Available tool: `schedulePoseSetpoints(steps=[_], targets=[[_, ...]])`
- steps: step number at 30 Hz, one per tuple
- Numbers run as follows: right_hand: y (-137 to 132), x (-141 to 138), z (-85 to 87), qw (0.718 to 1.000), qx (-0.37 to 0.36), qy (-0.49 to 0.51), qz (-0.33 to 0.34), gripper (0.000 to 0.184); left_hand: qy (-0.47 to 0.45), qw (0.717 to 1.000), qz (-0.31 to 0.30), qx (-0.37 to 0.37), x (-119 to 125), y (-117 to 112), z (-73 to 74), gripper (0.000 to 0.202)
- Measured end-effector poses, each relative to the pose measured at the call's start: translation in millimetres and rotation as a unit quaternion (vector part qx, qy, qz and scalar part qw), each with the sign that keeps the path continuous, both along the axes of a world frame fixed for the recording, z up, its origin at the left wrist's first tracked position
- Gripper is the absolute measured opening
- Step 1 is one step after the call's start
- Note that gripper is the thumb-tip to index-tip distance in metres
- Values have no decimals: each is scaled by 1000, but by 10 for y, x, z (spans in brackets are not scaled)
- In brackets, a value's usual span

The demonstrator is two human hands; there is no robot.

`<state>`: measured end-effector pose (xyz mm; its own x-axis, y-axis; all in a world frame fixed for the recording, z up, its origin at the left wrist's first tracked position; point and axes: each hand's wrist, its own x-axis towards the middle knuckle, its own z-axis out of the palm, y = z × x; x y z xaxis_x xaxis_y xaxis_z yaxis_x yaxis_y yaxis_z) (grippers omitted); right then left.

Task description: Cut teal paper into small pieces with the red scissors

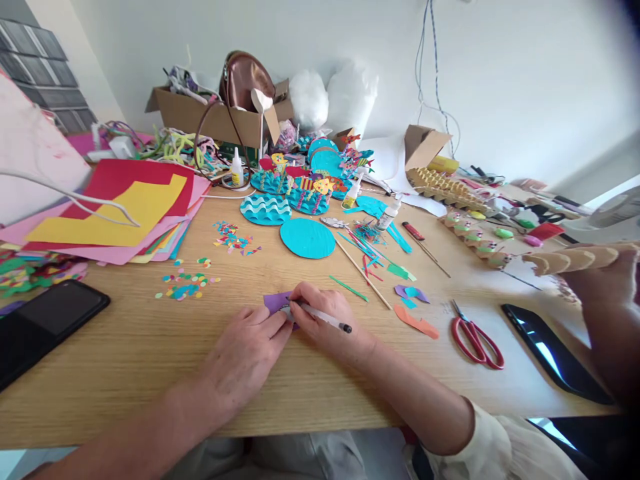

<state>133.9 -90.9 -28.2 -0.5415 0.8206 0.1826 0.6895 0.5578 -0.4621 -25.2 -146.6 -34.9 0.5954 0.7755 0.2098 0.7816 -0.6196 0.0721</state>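
My right hand (pixel 327 313) is closed around a white pen with a black end cap (pixel 330 320). The pen's tip points down at a small piece of purple paper (pixel 274 302) on the table. My left hand (pixel 245 350) holds this paper against the tabletop, its fingertips close to those of the right hand. A small pale patch shows on the paper between the two hands; I cannot make out what it is. Just beyond lie a green strip (pixel 349 288) and a turquoise oval (pixel 307 238). Red-handled scissors (pixel 477 340) rest to the right.
Coloured sheets (pixel 120 207), confetti dots (pixel 187 285) and a black phone (pixel 53 320) lie at left. Glue bottles (pixel 237 168) and decorated turquoise pieces (pixel 307 197) stand further back. At right, another person's hand (pixel 607 287) holds corrugated cardboard (pixel 580 259) above a second phone (pixel 555 350).
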Motion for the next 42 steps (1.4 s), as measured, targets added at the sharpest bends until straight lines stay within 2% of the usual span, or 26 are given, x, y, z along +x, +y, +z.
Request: schedulePoseSetpoints(steps=[4, 10, 14, 23, 42], targets=[[55, -14, 75, 999, -37, 18, -4, 5, 25, 999, 39, -24, 48, -32, -19, 35], [149, -15, 100, 984, -129, 120, 1, 11, 34, 998, 48, -23, 70, -60, -42, 34], [175, -33, 118, 977, -158, 140, -2, 11, 64, 996, 45, -37, 74, -73, -20, 37], [185, -83, 106, 982, -146, 120, 1, 13, 67, 996, 40, -37, 71, -71, -29, 40], [177, -114, 131, 979, -172, 108, 10, 12, 75, 996, 46, -32, 86, -99, -18, 37]])
